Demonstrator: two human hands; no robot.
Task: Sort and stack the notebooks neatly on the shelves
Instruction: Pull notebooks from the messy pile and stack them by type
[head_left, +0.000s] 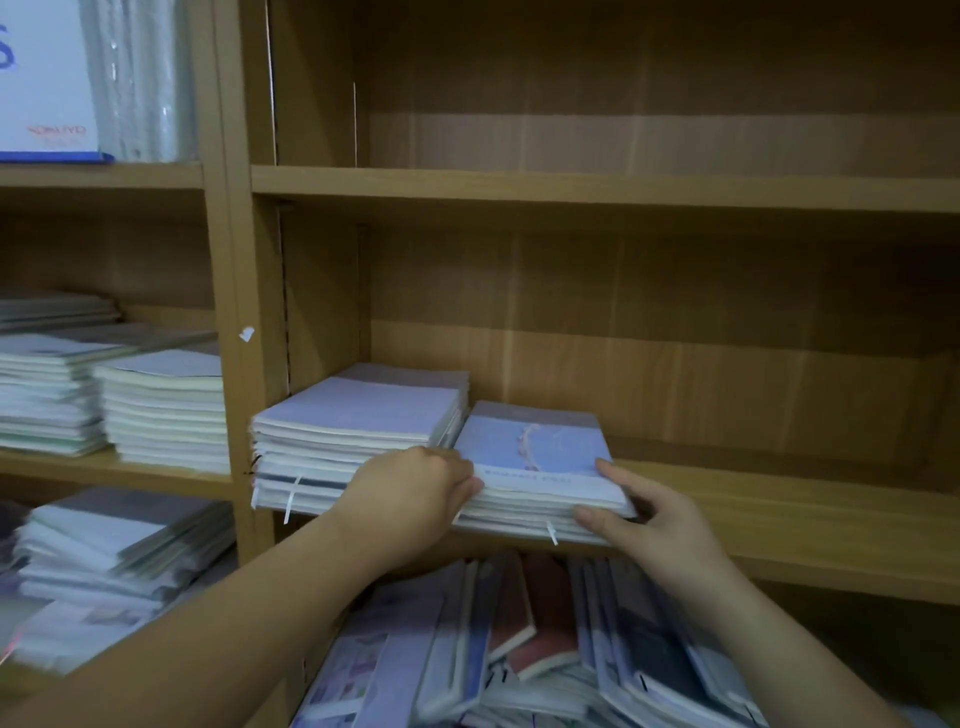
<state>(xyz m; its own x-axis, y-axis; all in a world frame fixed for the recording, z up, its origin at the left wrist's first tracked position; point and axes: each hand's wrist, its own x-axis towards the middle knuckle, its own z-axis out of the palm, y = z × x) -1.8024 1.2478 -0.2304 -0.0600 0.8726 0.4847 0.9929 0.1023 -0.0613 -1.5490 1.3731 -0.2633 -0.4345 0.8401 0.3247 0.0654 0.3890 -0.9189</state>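
Left hand (415, 486) and right hand (647, 512) grip notebook stack (540, 457), lettering blurred.

shelf boards (571, 189): light-brown wood-grain laminate, smooth, low sheen
back panel (675, 364): same wood-grain finish, streaked, matt
lilac notebook stack (535, 452): paper covers, smooth, faint sheen on the top cover, with a pink printed motif
page edges (519, 512): cream-white paper, matt, finely layered
neighbouring stack (363, 410): pale lilac paper covers, smooth and matt, over white page edges
white strips (292, 499): thin and flat; paper or plastic cannot be told
left-bay stacks (166, 410): off-white paper, matt
clear sleeves (145, 78): transparent plastic, glossy, with bright highlights
white box (47, 78): smooth card, blue-edged
loose notebooks (467, 649): printed paper covers, some slightly glossy, one dull red
sticker scrap (247, 334): white paper, torn
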